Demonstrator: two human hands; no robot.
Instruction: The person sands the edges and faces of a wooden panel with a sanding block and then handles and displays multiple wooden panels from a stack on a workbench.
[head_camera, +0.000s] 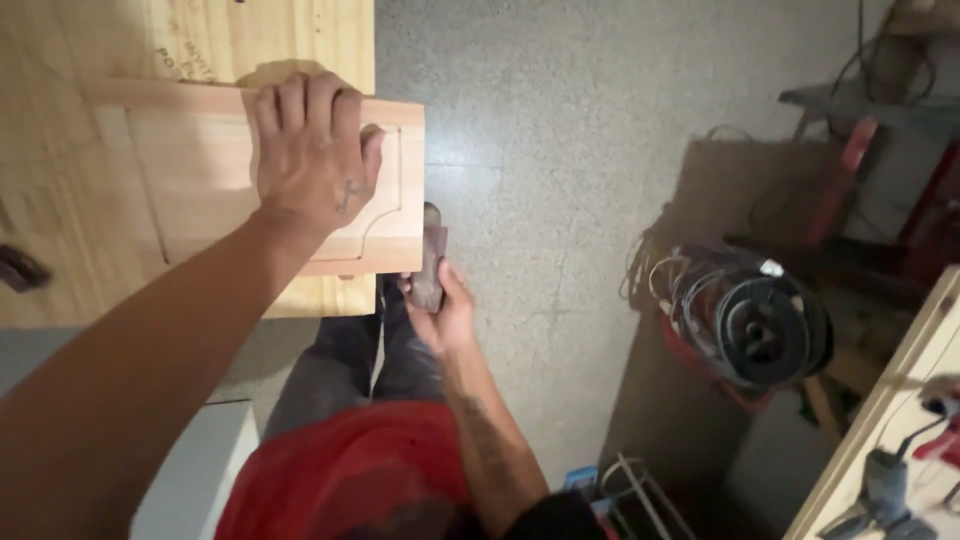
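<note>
Pale pinkish-tan wooden panel (250, 180), grey speckled floor (540, 150), red shirt (350, 470), dark-grey sanding block (430, 270).

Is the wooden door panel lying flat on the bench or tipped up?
Flat: the door panel lies face-up on the workbench, left hand pressing it down.

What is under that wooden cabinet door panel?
The door panel lies on a light wooden board whose surface shows around it. The left hand presses on top. What lies under the board is hidden.
</note>
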